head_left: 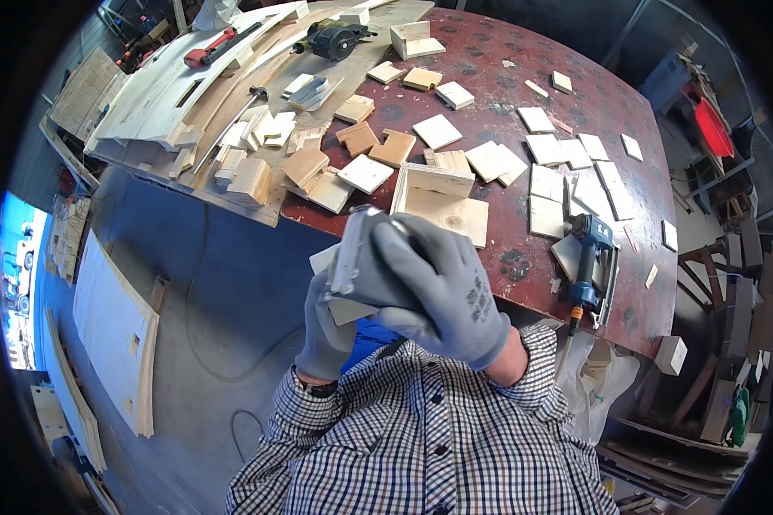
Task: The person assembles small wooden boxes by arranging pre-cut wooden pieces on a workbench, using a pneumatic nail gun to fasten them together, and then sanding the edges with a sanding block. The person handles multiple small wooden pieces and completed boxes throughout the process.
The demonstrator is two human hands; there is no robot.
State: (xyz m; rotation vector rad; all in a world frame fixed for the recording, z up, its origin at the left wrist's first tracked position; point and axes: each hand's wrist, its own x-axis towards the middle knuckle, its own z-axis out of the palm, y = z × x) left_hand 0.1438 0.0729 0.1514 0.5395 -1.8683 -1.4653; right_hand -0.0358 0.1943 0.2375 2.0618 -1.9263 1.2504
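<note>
My right hand (451, 292), in a grey glove, is wrapped over a dark grey block (378, 266) with a pale, scuffed edge; it looks like a sanding block. Behind and below it, my gloved left hand (325, 335) grips a pale wooden piece (349, 311). The block lies against or just in front of this wood; the contact between them is hidden. Both hands are raised in front of my chest, short of the table's near edge. Just beyond them, an L-shaped wooden assembly (442, 210) stands on the red table (515, 262).
Many small square wooden pieces (438, 131) lie scattered over the table. A blue nail gun (588, 262) with a hose rests at the right front. Leftward are stacked blocks (249, 180), a black-and-olive power tool (335, 39) and a red tool (210, 47). Plywood panels (116, 335) lean at left.
</note>
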